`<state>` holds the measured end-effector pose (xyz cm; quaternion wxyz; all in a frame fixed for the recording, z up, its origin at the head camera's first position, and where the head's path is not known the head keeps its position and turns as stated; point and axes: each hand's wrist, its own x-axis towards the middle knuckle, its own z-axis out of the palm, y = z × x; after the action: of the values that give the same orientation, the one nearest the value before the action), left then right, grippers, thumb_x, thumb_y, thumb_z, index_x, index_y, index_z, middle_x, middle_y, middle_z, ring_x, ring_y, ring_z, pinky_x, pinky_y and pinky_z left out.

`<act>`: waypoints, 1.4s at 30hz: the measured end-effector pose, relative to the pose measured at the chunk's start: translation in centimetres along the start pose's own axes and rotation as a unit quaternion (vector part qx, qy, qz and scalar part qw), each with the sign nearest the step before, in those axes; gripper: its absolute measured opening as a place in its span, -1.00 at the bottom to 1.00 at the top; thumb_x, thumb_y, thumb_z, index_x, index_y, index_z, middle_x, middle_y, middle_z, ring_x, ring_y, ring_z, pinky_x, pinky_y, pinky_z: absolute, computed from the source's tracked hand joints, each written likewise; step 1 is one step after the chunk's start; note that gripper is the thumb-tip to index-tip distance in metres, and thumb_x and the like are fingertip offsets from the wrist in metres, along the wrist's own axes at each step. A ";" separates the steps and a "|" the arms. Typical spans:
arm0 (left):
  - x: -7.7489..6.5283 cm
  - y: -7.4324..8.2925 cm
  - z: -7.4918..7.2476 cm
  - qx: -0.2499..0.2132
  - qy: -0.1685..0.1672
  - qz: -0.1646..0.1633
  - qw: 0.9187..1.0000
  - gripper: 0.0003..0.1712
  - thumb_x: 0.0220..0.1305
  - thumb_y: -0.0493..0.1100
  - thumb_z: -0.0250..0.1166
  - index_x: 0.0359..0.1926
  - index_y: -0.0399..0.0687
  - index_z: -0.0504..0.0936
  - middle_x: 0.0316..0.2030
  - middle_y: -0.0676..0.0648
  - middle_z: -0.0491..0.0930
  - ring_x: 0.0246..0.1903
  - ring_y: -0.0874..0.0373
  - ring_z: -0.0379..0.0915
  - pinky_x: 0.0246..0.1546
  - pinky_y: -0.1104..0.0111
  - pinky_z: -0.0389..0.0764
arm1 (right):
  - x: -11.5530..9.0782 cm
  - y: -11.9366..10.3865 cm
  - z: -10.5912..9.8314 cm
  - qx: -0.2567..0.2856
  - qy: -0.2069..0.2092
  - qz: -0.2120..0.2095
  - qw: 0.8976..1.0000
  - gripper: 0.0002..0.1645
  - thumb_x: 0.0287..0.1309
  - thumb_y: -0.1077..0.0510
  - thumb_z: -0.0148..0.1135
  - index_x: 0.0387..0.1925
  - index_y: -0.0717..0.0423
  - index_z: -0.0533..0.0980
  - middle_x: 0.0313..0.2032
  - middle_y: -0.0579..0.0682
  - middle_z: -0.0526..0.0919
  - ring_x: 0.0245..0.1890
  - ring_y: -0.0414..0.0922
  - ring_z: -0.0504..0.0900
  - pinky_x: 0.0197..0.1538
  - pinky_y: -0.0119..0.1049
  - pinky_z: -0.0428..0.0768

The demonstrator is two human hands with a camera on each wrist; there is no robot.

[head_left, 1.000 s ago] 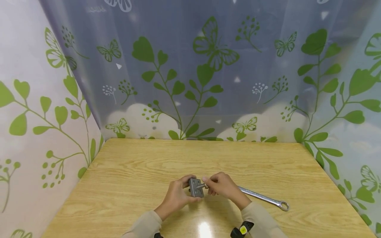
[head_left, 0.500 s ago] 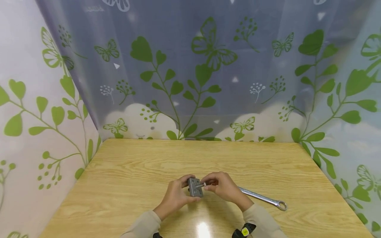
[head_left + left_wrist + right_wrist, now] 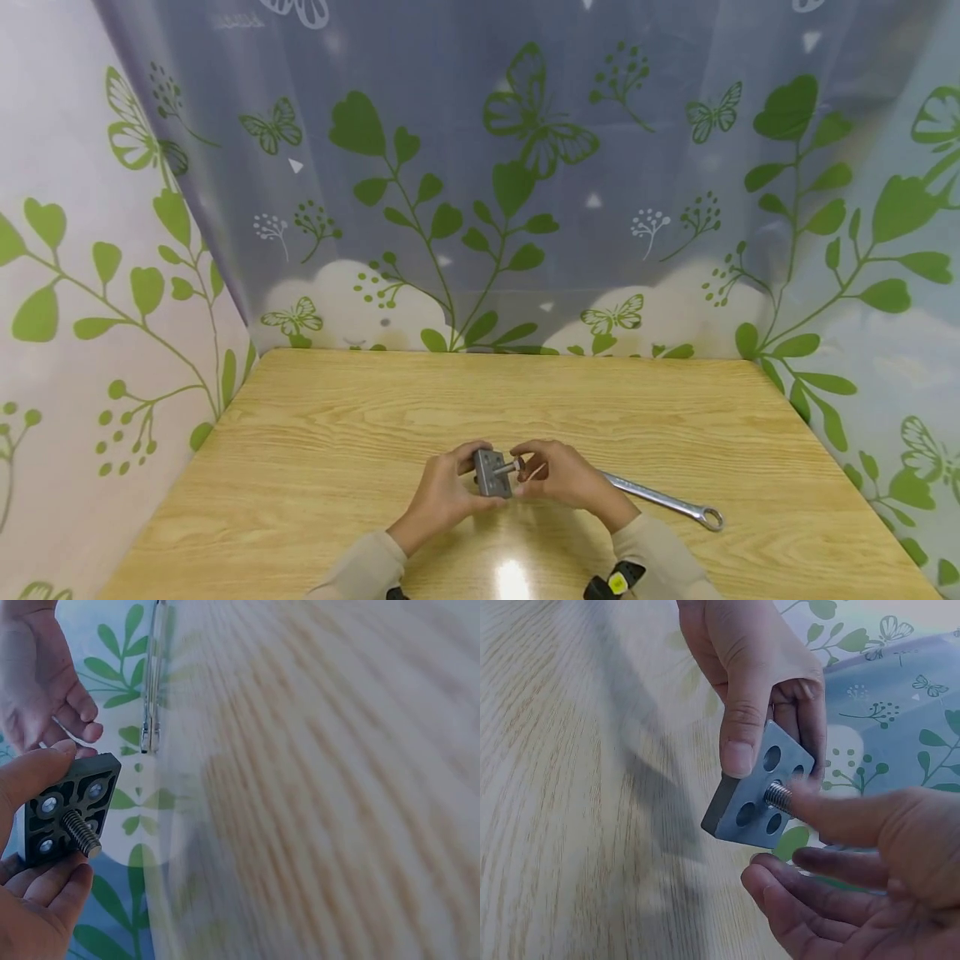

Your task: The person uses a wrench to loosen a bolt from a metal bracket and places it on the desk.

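Note:
A small square grey metal plate point(image 3: 491, 474) with holes near its corners is gripped at its edges by my left hand point(image 3: 437, 500), raised over the table. A bolt point(image 3: 508, 468) passes through its middle. From the plate's dark ribbed back point(image 3: 73, 802) the threaded end point(image 3: 81, 833) sticks out, as the left wrist view shows. My right hand point(image 3: 566, 477) is at the bolt's head, index finger above and thumb below, spread apart. In the right wrist view the thumb point(image 3: 847, 817) overlaps the bolt's outer end and hides the head, while the other fingers point(image 3: 802, 896) lie loosely bent below.
A long silver wrench point(image 3: 667, 500) lies on the wooden table point(image 3: 360, 400), right of my right hand, its ring end outward and its other end hidden behind the hand. Curtains point(image 3: 450, 208) with leaves and butterflies stand around the table's back and sides.
My right fingers have worked at the bolt's head, pinching it half a second ago and now spreading off it. The left hand keeps holding the plate in the same place.

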<state>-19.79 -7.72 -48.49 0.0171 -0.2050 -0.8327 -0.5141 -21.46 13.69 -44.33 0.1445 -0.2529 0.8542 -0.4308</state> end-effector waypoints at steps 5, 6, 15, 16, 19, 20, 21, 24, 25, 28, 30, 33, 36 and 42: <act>-0.1 0.0 0.0 0.005 -0.001 0.003 1.000 -0.20 -0.17 -0.21 0.60 0.14 -0.33 0.49 0.03 -0.29 0.59 -0.04 -0.10 0.61 -0.07 0.26 0.66 | 0.2 -0.1 0.2 0.029 0.012 0.035 0.999 -0.47 0.35 -0.09 0.10 -0.07 0.35 0.55 -0.34 0.11 0.66 -0.37 -0.02 0.65 -0.30 -0.13 0.68; -0.1 -0.1 0.0 0.006 -0.001 0.003 1.000 -0.20 -0.18 -0.21 0.60 0.14 -0.33 0.49 0.03 -0.29 0.59 -0.04 -0.10 0.61 -0.07 0.26 0.66 | 0.3 -0.1 0.3 0.035 0.019 0.037 0.999 -0.46 0.37 -0.11 0.05 -0.14 0.35 0.58 -0.39 0.10 0.66 -0.41 -0.03 0.65 -0.32 -0.15 0.68; -0.1 -0.2 0.2 0.004 -0.005 -0.003 1.000 -0.19 -0.19 -0.20 0.61 0.14 -0.32 0.49 0.02 -0.27 0.61 -0.04 -0.09 0.61 -0.07 0.31 0.66 | 0.4 0.1 0.2 0.015 0.040 0.030 0.999 -0.55 0.32 -0.06 0.14 -0.41 0.27 0.61 -0.59 -0.01 0.61 -0.57 -0.08 0.58 -0.52 -0.31 0.56; -0.1 -0.2 0.2 0.004 -0.007 -0.003 1.000 -0.20 -0.19 -0.20 0.61 0.14 -0.32 0.49 0.02 -0.28 0.60 -0.05 -0.10 0.61 -0.08 0.31 0.66 | 0.3 0.1 0.2 0.009 0.039 0.020 0.999 -0.62 0.30 -0.02 0.18 -0.36 0.25 0.62 -0.56 -0.02 0.61 -0.55 -0.08 0.59 -0.50 -0.32 0.57; -0.2 -0.3 0.2 0.004 -0.009 -0.001 1.000 -0.19 -0.19 -0.20 0.61 0.14 -0.32 0.49 0.03 -0.29 0.59 -0.04 -0.10 0.61 -0.08 0.32 0.66 | 0.2 0.3 0.0 -0.009 0.037 -0.019 0.999 -0.82 0.21 0.14 0.28 -0.24 0.19 0.62 -0.43 -0.03 0.64 -0.42 -0.12 0.61 -0.37 -0.34 0.61; -0.2 -0.3 0.2 0.004 -0.009 0.000 1.000 -0.19 -0.19 -0.20 0.61 0.14 -0.32 0.49 0.03 -0.29 0.59 -0.04 -0.10 0.61 -0.07 0.32 0.66 | 0.2 0.4 0.0 -0.011 0.036 -0.029 0.999 -0.84 0.18 0.20 0.30 -0.21 0.18 0.62 -0.38 -0.03 0.65 -0.38 -0.13 0.62 -0.33 -0.35 0.62; -0.2 -0.3 0.2 0.003 -0.009 0.001 1.000 -0.19 -0.19 -0.20 0.61 0.14 -0.32 0.49 0.03 -0.29 0.59 -0.04 -0.11 0.61 -0.07 0.32 0.66 | 0.2 0.4 -0.1 -0.013 0.035 -0.039 0.999 -0.83 0.15 0.25 0.31 -0.19 0.17 0.63 -0.33 -0.02 0.66 -0.34 -0.14 0.62 -0.29 -0.37 0.62; -0.1 -0.2 0.2 0.002 -0.008 0.002 1.000 -0.20 -0.19 -0.20 0.61 0.14 -0.32 0.49 0.01 -0.28 0.60 -0.04 -0.10 0.61 -0.06 0.31 0.66 | 0.2 0.5 -0.2 0.000 0.030 -0.054 0.998 -0.78 0.11 0.34 0.32 -0.15 0.18 0.64 -0.24 0.03 0.68 -0.26 -0.10 0.64 -0.22 -0.38 0.63; -0.1 -0.2 0.2 0.002 -0.007 0.001 1.000 -0.20 -0.19 -0.20 0.60 0.13 -0.32 0.49 0.01 -0.28 0.61 -0.04 -0.10 0.61 -0.06 0.30 0.66 | 0.2 0.6 -0.2 0.004 0.028 -0.055 0.998 -0.77 0.11 0.35 0.31 -0.15 0.18 0.64 -0.22 0.04 0.68 -0.24 -0.08 0.65 -0.21 -0.38 0.63; -0.1 -0.2 0.1 -0.001 -0.005 0.001 1.000 -0.21 -0.19 -0.21 0.61 0.13 -0.31 0.50 -0.01 -0.27 0.62 -0.05 -0.09 0.61 -0.06 0.28 0.66 | 0.2 0.6 -0.2 0.013 0.027 -0.058 0.998 -0.76 0.11 0.35 0.31 -0.13 0.19 0.63 -0.18 0.07 0.68 -0.21 0.00 0.66 -0.19 -0.38 0.64; -0.1 -0.2 0.1 -0.001 -0.003 0.001 1.000 -0.21 -0.20 -0.22 0.61 0.13 -0.31 0.50 -0.02 -0.27 0.62 -0.05 -0.09 0.62 -0.06 0.28 0.66 | 0.2 0.7 -0.2 0.017 0.028 -0.058 0.998 -0.76 0.12 0.35 0.31 -0.13 0.19 0.63 -0.17 0.08 0.68 -0.19 0.04 0.65 -0.18 -0.37 0.64; -0.1 -0.1 0.1 -0.003 -0.002 0.004 1.000 -0.21 -0.20 -0.24 0.61 0.13 -0.32 0.50 -0.01 -0.27 0.62 -0.05 -0.09 0.61 -0.05 0.28 0.65 | 0.2 0.7 -0.2 0.020 0.027 -0.057 0.998 -0.76 0.12 0.35 0.30 -0.13 0.20 0.63 -0.18 0.08 0.68 -0.19 0.06 0.65 -0.19 -0.38 0.64; -0.1 -0.2 0.1 -0.005 -0.001 0.006 1.000 -0.20 -0.21 -0.24 0.61 0.13 -0.33 0.50 -0.01 -0.28 0.62 -0.05 -0.10 0.61 -0.05 0.28 0.65 | 0.2 0.7 -0.2 0.019 0.027 -0.051 0.998 -0.73 0.14 0.30 0.30 -0.08 0.21 0.62 -0.17 0.09 0.68 -0.20 0.03 0.66 -0.19 -0.37 0.64; 0.0 -0.3 0.0 -0.005 -0.004 0.004 1.000 -0.19 -0.19 -0.23 0.60 0.14 -0.34 0.48 0.00 -0.30 0.61 -0.03 -0.12 0.60 -0.05 0.24 0.65 | 0.2 0.3 -0.4 0.005 0.035 -0.019 0.999 -0.58 0.30 0.00 0.18 -0.01 0.24 0.59 -0.14 0.17 0.67 -0.19 0.00 0.66 -0.17 -0.23 0.67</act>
<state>-19.88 -7.87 -48.76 0.0149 -0.2102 -0.8291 -0.5178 -21.88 14.02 -44.32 0.1072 -0.2533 0.8514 -0.4467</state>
